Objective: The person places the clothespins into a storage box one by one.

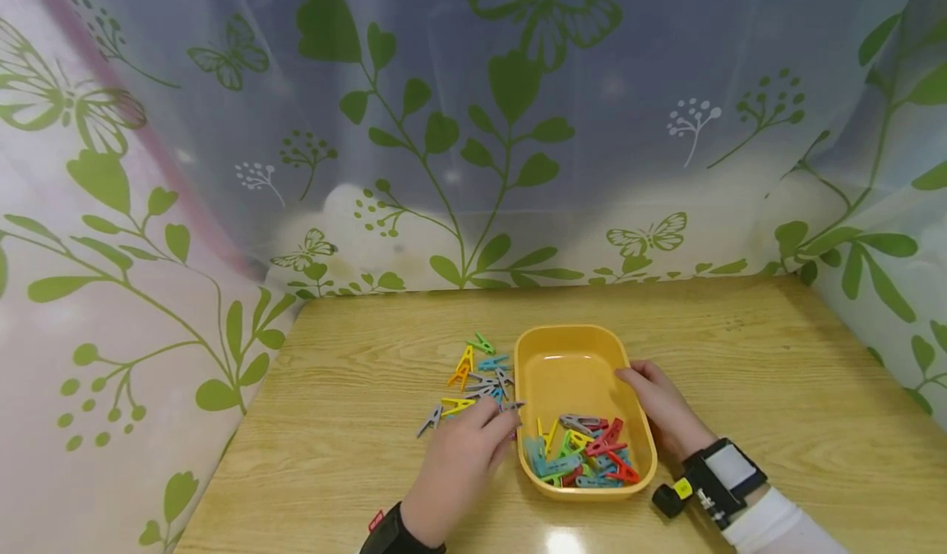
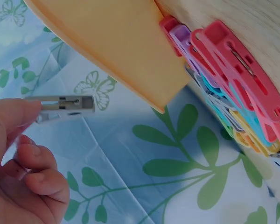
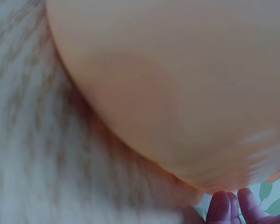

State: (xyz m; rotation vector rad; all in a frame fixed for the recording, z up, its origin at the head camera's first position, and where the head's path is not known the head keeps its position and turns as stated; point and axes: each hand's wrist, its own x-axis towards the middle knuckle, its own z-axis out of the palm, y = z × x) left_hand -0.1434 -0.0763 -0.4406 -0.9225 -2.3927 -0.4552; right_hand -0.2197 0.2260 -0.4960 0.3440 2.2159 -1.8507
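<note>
A grey clothespin [image 2: 67, 103] is pinched between the thumb and forefinger of my left hand [image 1: 460, 455], its free end pointing away from the fingertips. In the head view this hand is at the left rim of a yellow plastic tub [image 1: 570, 381]. My right hand [image 1: 669, 410] holds the tub's right side, thumb at the rim and fingers against the outer wall. Several red, blue, yellow, green and grey clothespins [image 1: 607, 439] lie heaped in the tub's near half. More loose clothespins [image 1: 484, 383] are spread on the table just left of the tub, partly behind my left hand.
The wooden table [image 1: 355, 348] extends to both sides of the tub. A curtain [image 1: 414, 151] printed with green leaves and butterflies encloses its back and sides. Each wrist wears a black strap, and a small black-and-yellow piece [image 1: 673, 496] hangs by the right one.
</note>
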